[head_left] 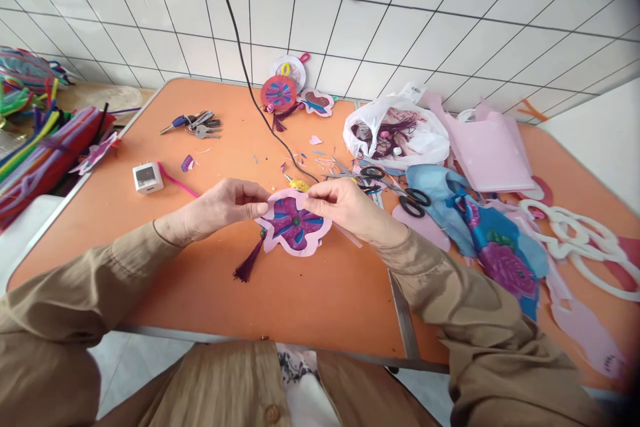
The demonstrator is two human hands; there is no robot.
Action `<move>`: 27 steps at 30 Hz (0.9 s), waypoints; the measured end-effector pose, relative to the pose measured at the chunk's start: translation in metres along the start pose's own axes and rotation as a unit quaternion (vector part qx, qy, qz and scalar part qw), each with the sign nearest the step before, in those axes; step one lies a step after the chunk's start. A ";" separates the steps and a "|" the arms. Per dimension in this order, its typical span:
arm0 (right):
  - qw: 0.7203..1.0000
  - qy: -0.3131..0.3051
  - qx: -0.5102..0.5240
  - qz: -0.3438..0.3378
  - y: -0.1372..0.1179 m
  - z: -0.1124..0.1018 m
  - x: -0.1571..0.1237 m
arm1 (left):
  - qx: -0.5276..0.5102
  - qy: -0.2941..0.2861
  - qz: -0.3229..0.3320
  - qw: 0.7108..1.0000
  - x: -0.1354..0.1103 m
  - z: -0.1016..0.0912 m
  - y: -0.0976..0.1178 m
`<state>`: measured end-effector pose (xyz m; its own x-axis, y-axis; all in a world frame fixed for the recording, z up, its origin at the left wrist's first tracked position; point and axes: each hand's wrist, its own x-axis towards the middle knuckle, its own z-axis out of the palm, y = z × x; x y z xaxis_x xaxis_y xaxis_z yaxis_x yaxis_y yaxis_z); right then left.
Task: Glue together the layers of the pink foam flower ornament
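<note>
Under the left hand (224,209) and right hand (351,207), the flower ornament (295,221) is part-hidden.

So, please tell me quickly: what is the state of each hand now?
Left hand: closed, pinching the pink-edged flower piece at its upper left.
Right hand: closed, pinching the same piece at its upper right.
</note>
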<state>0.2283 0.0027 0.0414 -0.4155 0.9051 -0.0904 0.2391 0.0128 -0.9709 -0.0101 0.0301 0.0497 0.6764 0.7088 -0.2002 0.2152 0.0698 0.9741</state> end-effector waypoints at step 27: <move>1.000 -0.001 0.025 0.008 0.002 -0.004 0.004 | -0.101 0.004 -0.066 0.993 0.011 0.018 -0.007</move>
<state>0.2303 0.0076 0.0400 -0.4140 0.9041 -0.1057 0.2013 -0.0224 -0.9793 0.0084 0.0246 0.0391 0.6453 0.6899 -0.3280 0.1558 0.3015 0.9406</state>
